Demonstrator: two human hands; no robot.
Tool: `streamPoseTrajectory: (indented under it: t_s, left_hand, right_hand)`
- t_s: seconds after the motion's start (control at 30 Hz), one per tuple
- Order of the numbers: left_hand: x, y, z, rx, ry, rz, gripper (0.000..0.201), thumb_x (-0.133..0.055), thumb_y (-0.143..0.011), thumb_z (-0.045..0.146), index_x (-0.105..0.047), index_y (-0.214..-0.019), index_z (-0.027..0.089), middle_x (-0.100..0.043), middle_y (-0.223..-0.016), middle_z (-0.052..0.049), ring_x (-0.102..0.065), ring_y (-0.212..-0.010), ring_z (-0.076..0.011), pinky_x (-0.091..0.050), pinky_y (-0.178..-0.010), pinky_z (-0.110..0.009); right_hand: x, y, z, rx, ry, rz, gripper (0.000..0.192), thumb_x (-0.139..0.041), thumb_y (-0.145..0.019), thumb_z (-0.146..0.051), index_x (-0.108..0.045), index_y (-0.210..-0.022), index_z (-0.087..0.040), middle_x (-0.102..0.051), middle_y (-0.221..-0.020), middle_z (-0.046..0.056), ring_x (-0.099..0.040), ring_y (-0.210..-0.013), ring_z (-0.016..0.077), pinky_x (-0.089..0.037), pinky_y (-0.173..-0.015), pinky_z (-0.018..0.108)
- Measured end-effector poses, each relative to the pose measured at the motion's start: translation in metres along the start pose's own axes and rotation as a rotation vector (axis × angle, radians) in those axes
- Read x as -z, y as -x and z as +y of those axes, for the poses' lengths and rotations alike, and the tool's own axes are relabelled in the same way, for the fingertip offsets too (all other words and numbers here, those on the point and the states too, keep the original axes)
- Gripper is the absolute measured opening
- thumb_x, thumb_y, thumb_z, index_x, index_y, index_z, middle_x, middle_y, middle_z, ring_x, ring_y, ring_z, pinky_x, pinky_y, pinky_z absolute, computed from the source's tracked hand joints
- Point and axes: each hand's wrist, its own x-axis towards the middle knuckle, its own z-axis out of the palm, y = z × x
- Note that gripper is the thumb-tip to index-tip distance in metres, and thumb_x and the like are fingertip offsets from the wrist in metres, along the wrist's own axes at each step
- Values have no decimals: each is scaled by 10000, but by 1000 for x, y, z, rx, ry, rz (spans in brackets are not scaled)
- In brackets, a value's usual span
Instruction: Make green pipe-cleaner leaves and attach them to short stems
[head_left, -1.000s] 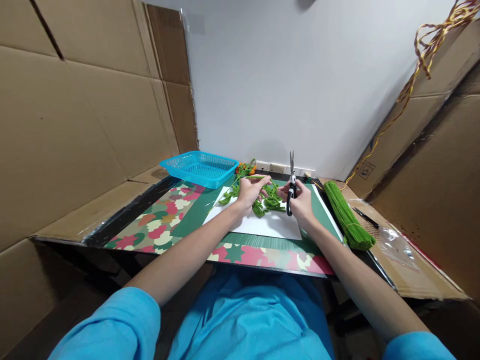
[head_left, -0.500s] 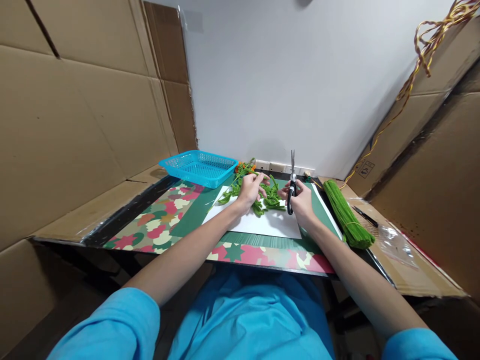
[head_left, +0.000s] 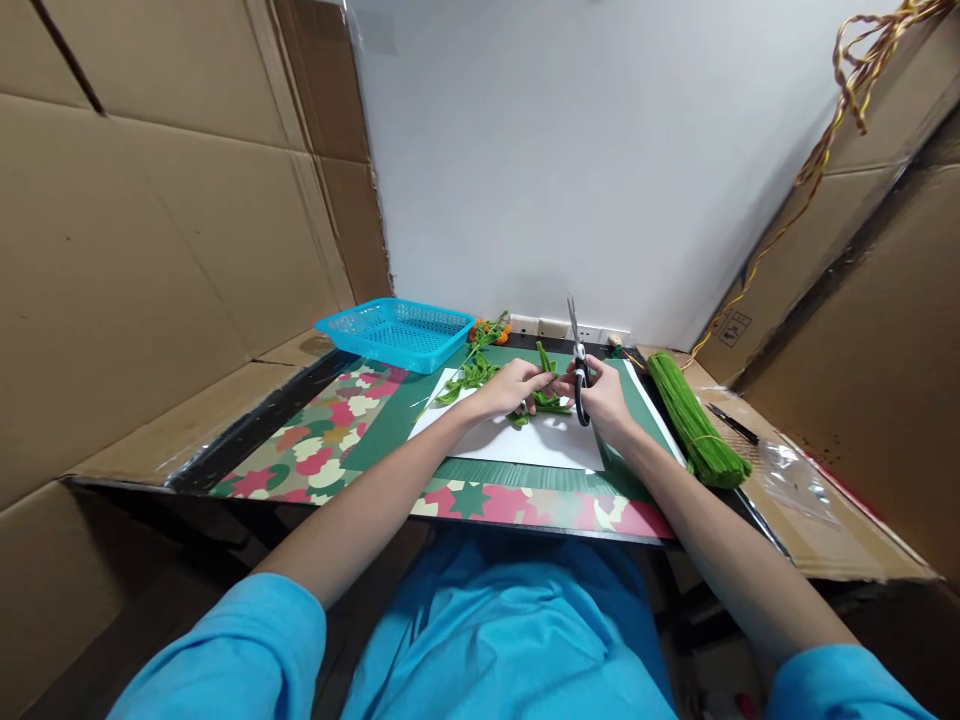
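Here, right hand (head_left: 604, 398) closed around scissors (head_left: 579, 372), blades up | left hand (head_left: 516, 387) pinching green pipe-cleaner pieces (head_left: 541, 388) | light, bendy, fuzzy; best gripped mid-stem.

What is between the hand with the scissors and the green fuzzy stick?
Nothing visible. The right hand grips the scissors, blades pointing up, right beside the green stick that the left hand pinches. Only a small open gap above the white paper separates them.
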Motion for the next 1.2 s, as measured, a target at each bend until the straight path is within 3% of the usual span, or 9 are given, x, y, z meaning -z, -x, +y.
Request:
streamPoseTrajectory:
  t_s: [0.17,0.27,0.5,0.6,0.67,0.77,0.87,1.2]
  left_hand:
    - [-1,0,-1,-8,-17,-29,301,-640,-993,368,-742,-935,91,-755,-843,-100,-737,-616,-178,-438,-422,-196]
    - [-1,2,3,4,-26,13,214,-667,-956,278,-758,-931,86,-765,-846,-93,-692,-540,-143,-401,-404,-189]
    - [-2,7,10,1,41,-1,246,-727,-946,320,-759,-862,90,-743,-793,-69,-563,-450,-82,-416,-424,-208]
    - [-5,5,10,19,84,13,225,-699,-976,279,-730,-843,100,-666,-697,-18,-505,-416,-66,-378,-403,-198]
    - [-6,4,11,64,157,21,229,-661,-1010,258,-705,-840,110,-534,-575,40,-442,-385,-57,-301,-377,-181]
    - [-6,2,13,140,314,30,326,-592,-1058,261,-597,-753,145,-391,-528,86,-354,-349,-43,-201,-356,-175]
    - [-4,0,12,189,414,26,386,-531,-1084,264,-515,-711,167,-389,-555,79,-345,-345,-38,-178,-352,-175]
    - [3,-2,2,178,578,-37,399,-632,-1031,359,-489,-705,179,-315,-552,94,-290,-384,-39,-192,-387,-172]
  right_hand:
    - [0,-1,1,81,99,-1,444,-959,-590,-415,-629,-815,-221,-698,-726,-8,-676,-681,203,-563,-598,314]
    - [1,-2,1,119,151,-15,412,-947,-602,-404,-644,-804,-212,-708,-751,2,-660,-693,196,-553,-630,314]
    - [3,-4,3,147,84,123,376,-918,-662,-392,-644,-846,-213,-708,-790,5,-650,-694,180,-538,-621,297]
    - [5,-6,1,93,14,186,424,-933,-642,-409,-625,-860,-216,-718,-803,13,-648,-659,175,-521,-566,291]
    - [6,-6,-1,63,-37,201,463,-947,-623,-420,-609,-870,-222,-729,-804,19,-668,-651,186,-520,-540,293]
    - [8,-7,-3,67,-86,186,489,-959,-610,-422,-606,-890,-233,-743,-795,19,-707,-669,208,-552,-547,308]
    - [10,-8,-6,99,-99,139,489,-967,-607,-418,-615,-897,-240,-748,-784,15,-740,-727,230,-596,-592,330]
    - [6,-2,-13,144,-90,20,468,-973,-605,-376,-624,-887,-244,-774,-817,25,-759,-814,246,-634,-666,352]
